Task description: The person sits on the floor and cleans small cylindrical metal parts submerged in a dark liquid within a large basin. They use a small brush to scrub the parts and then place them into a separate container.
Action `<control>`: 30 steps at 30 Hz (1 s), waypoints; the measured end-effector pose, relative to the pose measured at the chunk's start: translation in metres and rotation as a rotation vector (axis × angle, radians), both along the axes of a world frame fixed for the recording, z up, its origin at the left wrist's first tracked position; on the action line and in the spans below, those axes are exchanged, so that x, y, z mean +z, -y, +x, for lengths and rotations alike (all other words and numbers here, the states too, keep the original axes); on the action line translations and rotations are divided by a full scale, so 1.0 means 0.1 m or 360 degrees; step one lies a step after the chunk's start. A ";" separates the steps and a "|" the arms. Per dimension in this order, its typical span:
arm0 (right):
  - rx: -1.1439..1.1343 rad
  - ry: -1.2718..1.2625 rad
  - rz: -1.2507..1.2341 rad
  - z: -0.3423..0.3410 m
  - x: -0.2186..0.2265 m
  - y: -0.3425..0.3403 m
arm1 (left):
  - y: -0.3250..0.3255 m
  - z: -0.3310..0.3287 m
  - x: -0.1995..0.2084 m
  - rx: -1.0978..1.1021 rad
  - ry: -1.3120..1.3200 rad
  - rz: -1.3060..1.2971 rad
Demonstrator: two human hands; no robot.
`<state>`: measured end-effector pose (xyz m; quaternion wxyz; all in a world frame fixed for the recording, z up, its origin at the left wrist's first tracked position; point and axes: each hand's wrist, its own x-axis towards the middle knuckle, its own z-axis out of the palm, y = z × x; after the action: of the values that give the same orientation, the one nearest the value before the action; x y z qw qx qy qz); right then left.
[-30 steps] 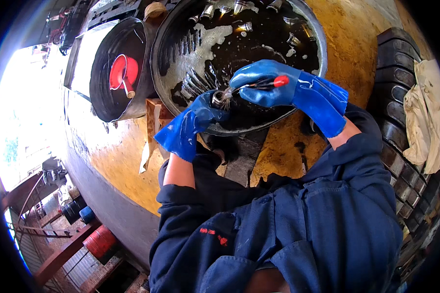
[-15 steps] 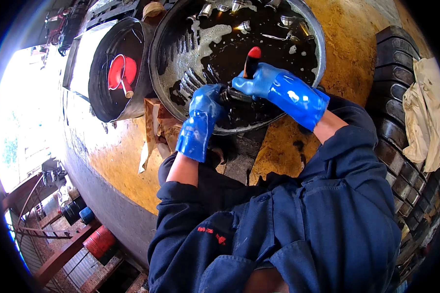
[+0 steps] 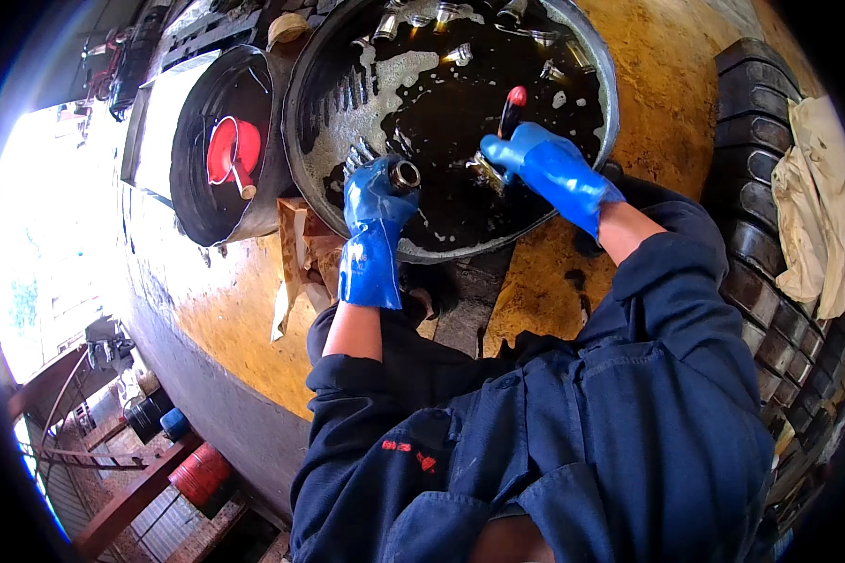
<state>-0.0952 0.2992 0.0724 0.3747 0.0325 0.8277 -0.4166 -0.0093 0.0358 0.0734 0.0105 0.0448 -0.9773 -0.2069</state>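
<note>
Both my hands wear long blue rubber gloves over a wide round metal basin (image 3: 610,113) of dark, foamy liquid. My left hand (image 3: 374,202) is closed around a short hollow metal cylinder (image 3: 405,174), its open end facing up. To the right of it, my right hand (image 3: 540,164) grips a tool with a black, red-tipped handle (image 3: 513,108) that sticks up past the thumb. The tool's lower end is low over the liquid, by a bright yellowish splash, and I cannot make out its shape. Several shiny metal cylinders (image 3: 459,54) lie in the liquid toward the far side.
A dark tub (image 3: 271,141) left of the basin holds a red scoop (image 3: 233,150) with a wooden handle. Torn brown cardboard (image 3: 296,244) lies below it. Rows of dark metal blocks (image 3: 755,159) stand at the right, with a beige cloth (image 3: 812,206) draped over them.
My hands have drawn apart: the left moved slightly left and turned the cylinder's end upward, while the right shifted right with the tool. Before, they met over the part.
</note>
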 end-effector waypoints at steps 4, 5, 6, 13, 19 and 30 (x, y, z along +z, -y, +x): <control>-0.0742 0.0605 -0.0839 -0.11 -0.19 0.05 | -0.07 -0.02 0.01 -0.0026 -0.0133 0.0101; -0.0798 0.0705 -0.0927 -0.09 -0.15 0.09 | -0.08 -0.02 0.01 -0.0045 -0.0137 0.0085; -0.0854 0.0805 -0.1015 -0.07 -0.10 0.13 | -0.09 -0.02 0.01 -0.0065 -0.0140 0.0069; -0.0883 0.1071 -0.1053 0.08 -0.16 0.33 | -0.15 -0.04 0.02 -0.0308 -0.0521 0.0228; -0.0414 0.0426 -0.1035 -0.01 -0.30 0.28 | -0.15 -0.04 0.08 -0.0396 -0.0463 0.0182; 0.1086 -0.1014 -0.0628 -0.08 0.32 0.14 | 0.07 0.07 -0.27 0.0041 0.0804 0.1376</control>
<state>-0.1034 0.2851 0.1041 0.2174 -0.4400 0.7698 -0.4081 -0.0028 0.0287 0.0466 -0.2434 0.1058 -0.7735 -0.5756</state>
